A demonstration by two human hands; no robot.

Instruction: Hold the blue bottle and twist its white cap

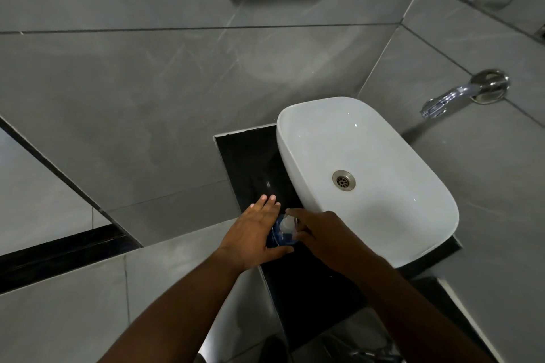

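Hands at the soap bottle beside the basin

Soap bottle (282,232), blue with a white pump top, stands on the black table (306,283), just beside the near-left corner of the white basin (392,215). The left hand (256,233) lies against the bottle's left side, its grip spread: fingers straight and pointing away, thumb reaching under the bottle toward the right. The right hand (321,233) comes over from the basin side, its fingers (295,212) curled down onto the pump top. A chrome tap (442,100) juts from the grey tiled wall (147,97) beyond the basin, well apart from both hands.
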